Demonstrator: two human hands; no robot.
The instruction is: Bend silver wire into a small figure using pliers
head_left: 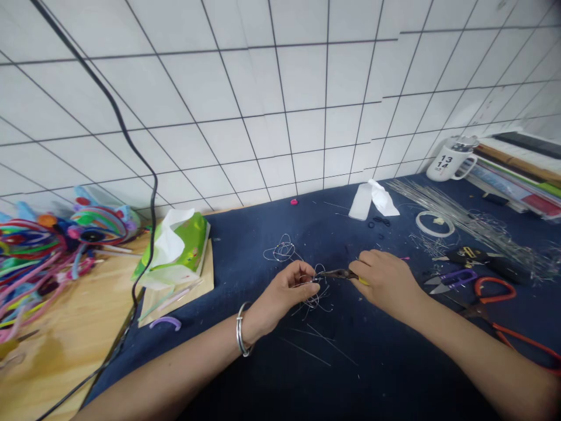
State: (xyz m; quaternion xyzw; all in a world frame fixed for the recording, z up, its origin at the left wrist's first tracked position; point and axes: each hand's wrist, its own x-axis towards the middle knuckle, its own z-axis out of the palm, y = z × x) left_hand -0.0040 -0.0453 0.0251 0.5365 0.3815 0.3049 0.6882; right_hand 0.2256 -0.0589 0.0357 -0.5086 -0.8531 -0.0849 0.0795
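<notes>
My left hand (291, 292) pinches a small tangle of thin silvery wire (313, 301), whose loops and loose ends hang below the fingertips. My right hand (385, 283) is wrapped round the yellow handles of a pair of long-nosed pliers (337, 273). Their dark jaws point left and meet the wire just beside my left fingertips; the exact grip point is too small to make out. Another coil of thin wire (284, 250) lies on the dark blue cloth (245, 234) behind my left hand. Several cut wire pieces (326, 342) lie in front.
Purple-handled scissors (453, 280), red-handled shears (495, 292) and black cutters (468, 254) lie at right, near a wire bundle (438, 202) and a white ring coil (435, 224). A mug (447, 164) stands behind. At left are a tissue pack (179, 245), a black cable (153, 216) and colourful pipe cleaners (39, 263).
</notes>
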